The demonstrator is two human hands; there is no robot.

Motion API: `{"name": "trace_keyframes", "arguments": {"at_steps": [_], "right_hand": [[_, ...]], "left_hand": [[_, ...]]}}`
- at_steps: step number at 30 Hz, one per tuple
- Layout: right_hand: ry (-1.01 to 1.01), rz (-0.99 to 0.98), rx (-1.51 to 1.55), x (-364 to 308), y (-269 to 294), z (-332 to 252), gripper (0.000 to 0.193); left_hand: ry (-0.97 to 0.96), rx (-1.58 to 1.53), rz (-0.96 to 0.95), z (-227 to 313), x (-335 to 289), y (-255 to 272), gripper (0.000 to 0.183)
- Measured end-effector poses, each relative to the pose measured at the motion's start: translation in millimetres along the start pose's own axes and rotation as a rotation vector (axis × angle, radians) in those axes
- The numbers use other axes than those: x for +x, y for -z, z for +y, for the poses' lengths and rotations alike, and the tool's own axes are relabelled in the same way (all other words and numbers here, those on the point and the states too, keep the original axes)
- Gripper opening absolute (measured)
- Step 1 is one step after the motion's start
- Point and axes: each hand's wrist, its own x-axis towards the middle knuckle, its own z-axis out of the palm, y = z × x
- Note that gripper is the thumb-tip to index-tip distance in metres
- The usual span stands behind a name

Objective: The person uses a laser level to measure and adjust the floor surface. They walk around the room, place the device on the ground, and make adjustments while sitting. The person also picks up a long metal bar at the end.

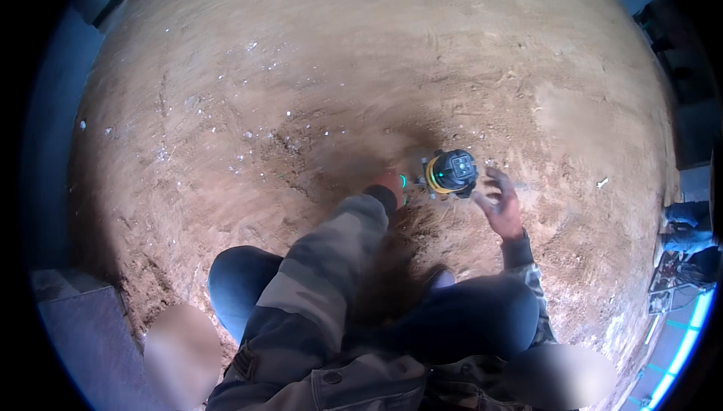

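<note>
Seemingly compact, rigid and fairly heavy, the yellow-and-black laser level (pixel 451 173) on the dirt floor (pixel 301 87) suits a two-sided body hold; the left hand (pixel 391 183) touches its left side, how far closed I cannot tell, and the right hand (pixel 500 204) hovers open and empty.

Bare brown dirt floor (pixel 316 72) scattered with small white stones (pixel 248 136), blue walls (pixel 56 110) around.

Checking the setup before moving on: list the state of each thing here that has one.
Laser level: upright on the dirt floor, a green light glowing at its left side.
Left hand: at the device's left side, apparently touching; grip hidden.
Right hand: open, fingers spread, just right of the device, not touching.
Dirt floor: loose, scattered with small white chips.
</note>
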Motion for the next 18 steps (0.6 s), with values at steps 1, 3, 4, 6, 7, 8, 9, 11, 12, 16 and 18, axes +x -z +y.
{"name": "trace_keyframes", "arguments": {"at_steps": [1, 3, 4, 6, 7, 8, 9, 11, 12, 16, 18], "right_hand": [[0.012, -0.106, -0.076, 12.0, 0.3, -30.8, 0.071], [0.254, -0.167, -0.245, 30.2, -3.3, -47.6, 0.074], [0.375, -0.204, -0.327, 37.6, -6.2, -51.9, 0.076], [0.377, -0.26, -0.306, 46.2, -8.6, -50.0, 0.08], [0.376, -0.283, -0.291, 48.4, -8.9, -51.6, 0.081], [0.371, -0.31, -0.269, 50.0, -10.2, -49.8, 0.081], [0.411, -0.308, -0.284, 50.8, -8.7, -45.5, 0.081], [0.41, -0.347, -0.256, 54.4, -14.6, -40.8, 0.082], [0.364, -0.399, -0.231, 55.8, -19.7, -48.7, 0.083], [0.331, -0.414, -0.294, 58.5, -31.0, -74.4, 0.082], [0.375, -0.444, -0.353, 52.7, -29.5, -68.4, 0.082]], "left_hand": [[-0.062, 0.076, -0.053, 3.8, 3.9, 16.6, 0.034], [-0.174, 0.229, -0.153, 10.0, 2.9, 55.9, 0.037], [-0.223, 0.302, -0.207, 11.7, -1.8, 72.9, 0.038], [-0.252, 0.436, -0.264, 35.1, -39.8, 120.4, 0.031], [-0.238, 0.496, -0.266, 64.1, -65.6, 153.5, 0.024], [-0.234, 0.358, -0.13, 78.3, -85.5, 159.4, 0.018], [-0.336, 0.317, -0.022, 90.2, -112.2, 155.0, 0.017], [-0.527, 0.259, 0.192, 111.5, -168.0, 145.2, 0.019], [-0.71, 0.13, 0.274, 114.0, -196.5, 144.1, 0.017], [-0.583, 0.106, 0.102, 105.0, -238.9, 122.6, 0.015], [-0.511, 0.181, 0.058, 97.4, -236.6, 111.0, 0.015]]}}
